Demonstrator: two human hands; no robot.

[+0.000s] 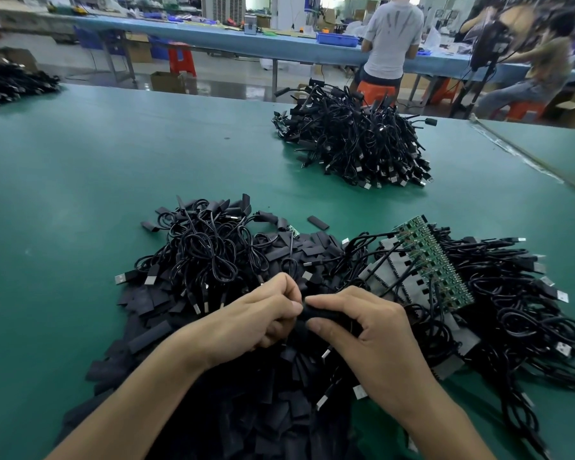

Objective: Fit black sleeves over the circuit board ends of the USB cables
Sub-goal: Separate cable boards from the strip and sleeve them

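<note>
Black sleeve: pinches it w/ R hand, grips other end w/ L hand, prob. to push hidden board in.

left hand: at left end of the black sleeve, fingers curled in, thumb tip against that end, pinching it.
right hand: grips the sleeve's right part, index finger on top, thumb under, other fingers curled behind.
left forearm: bare, runs from lower left up toward the sleeve.
right forearm: bare, runs from lower right up toward the sleeve.
thumb tips: close together at the sleeve's left end.
</note>
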